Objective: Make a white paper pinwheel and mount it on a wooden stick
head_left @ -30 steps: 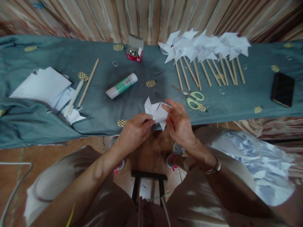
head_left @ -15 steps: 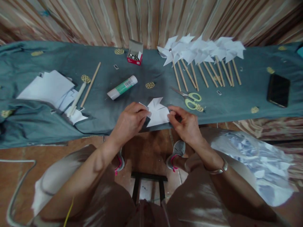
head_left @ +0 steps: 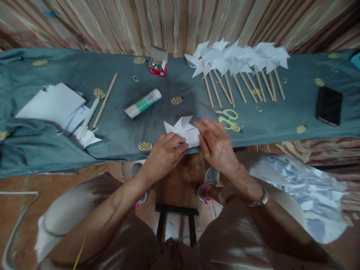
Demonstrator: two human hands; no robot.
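A white folded paper pinwheel (head_left: 182,131) lies at the near edge of the teal-covered table (head_left: 253,112). My left hand (head_left: 163,155) pinches its lower left part with closed fingers. My right hand (head_left: 216,144) rests against its right side, fingers stretched out over it. Just right of my right hand lie green-handled scissors (head_left: 226,114). A glue stick (head_left: 143,103) lies to the upper left of the pinwheel.
Several finished pinwheels on wooden sticks (head_left: 239,60) lie at the back right. A small red box of pins (head_left: 157,63) stands at the back. White paper sheets (head_left: 53,105) and loose sticks (head_left: 105,99) lie at the left, a dark phone (head_left: 328,105) at the right.
The pinwheel was held up off the edge, then laid down on the cloth. My right hand's fingers have opened out over it; my left hand has slid lower along its left side.
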